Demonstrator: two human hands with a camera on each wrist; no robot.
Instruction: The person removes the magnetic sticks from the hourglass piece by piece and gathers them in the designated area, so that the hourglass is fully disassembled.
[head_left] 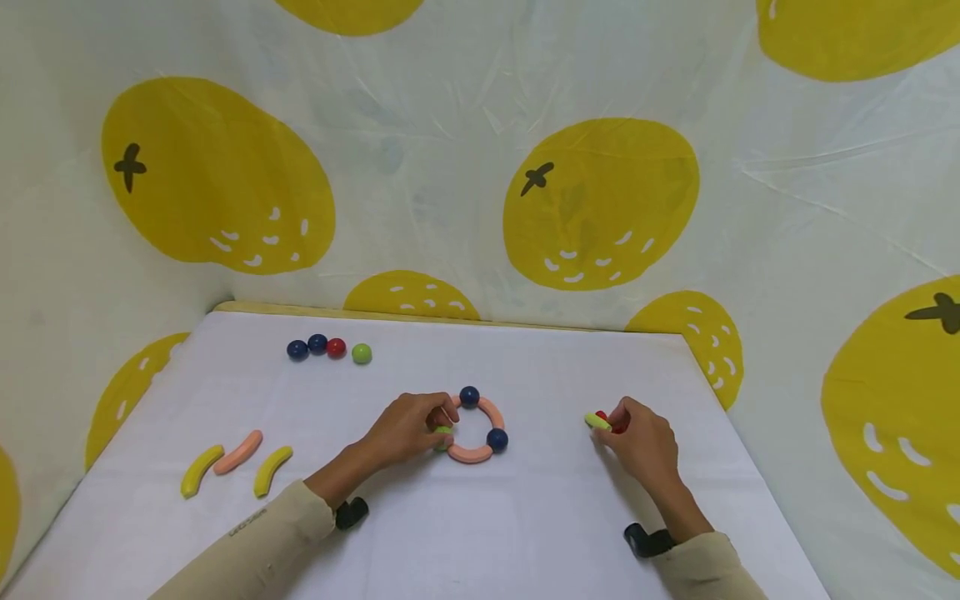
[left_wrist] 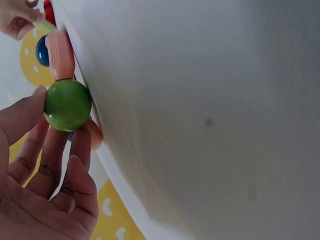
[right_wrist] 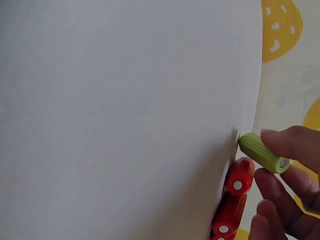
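Observation:
My left hand (head_left: 411,427) pinches a green ball (left_wrist: 68,105) between thumb and fingers, at the left side of a ring. Curved pink pieces (head_left: 470,455) and two dark blue balls (head_left: 497,440) make up the rest of that ring; my fingers partly hide its left side. Over to the right, my right hand (head_left: 647,433) pinches a short light green ribbed rod (right_wrist: 262,152) with a round metal-like dot on its end. Red ribbed rods (right_wrist: 240,176) lie on the table close beside its fingers, mostly hidden by the hand in the head view.
At the back left of the white table (head_left: 555,517) sit blue balls (head_left: 297,350), a red ball (head_left: 336,348) and another green ball (head_left: 362,353). Two curved yellow pieces (head_left: 201,472) and a curved pink piece (head_left: 238,452) lie front left. A patterned curtain (head_left: 450,167) hangs behind.

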